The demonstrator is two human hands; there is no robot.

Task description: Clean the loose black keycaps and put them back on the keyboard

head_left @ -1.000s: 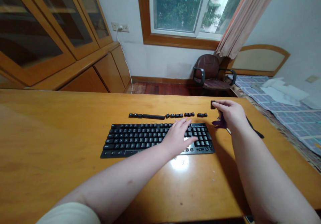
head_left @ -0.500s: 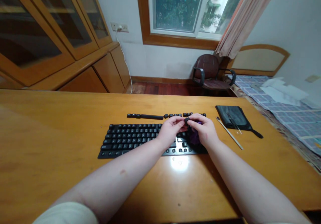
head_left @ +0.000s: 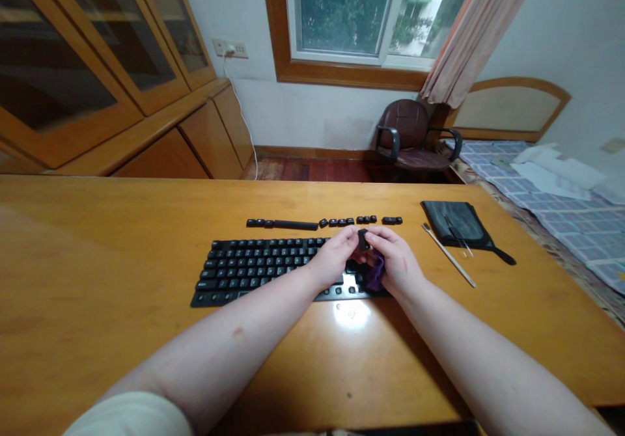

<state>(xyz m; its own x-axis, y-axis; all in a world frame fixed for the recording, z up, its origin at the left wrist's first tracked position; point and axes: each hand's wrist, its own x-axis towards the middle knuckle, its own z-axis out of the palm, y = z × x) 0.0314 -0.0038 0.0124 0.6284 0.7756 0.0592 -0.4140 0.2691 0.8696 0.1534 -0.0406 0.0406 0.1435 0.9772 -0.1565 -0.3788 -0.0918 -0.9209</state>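
A black keyboard [head_left: 254, 268] lies on the wooden desk [head_left: 122, 254]. Both my hands meet above its right end. My left hand [head_left: 334, 257] pinches a small black keycap [head_left: 363, 238] from the left. Closed on a purple cloth [head_left: 375, 273], my right hand [head_left: 398, 260] also touches the keycap from the right. A row of loose black keycaps [head_left: 322, 222], one of them a long bar, lies on the desk just beyond the keyboard.
A black pouch [head_left: 454, 222] with thin tools and a slim stick [head_left: 449, 255] lie on the desk to the right. Beyond the desk stand a brown armchair [head_left: 407, 138], wooden cabinets [head_left: 97, 71] at left and a bed [head_left: 556, 202] at right.
My right hand came back from the far right of the desk to the keyboard with a keycap and the cloth. My left hand lifted off the keys and took the keycap.
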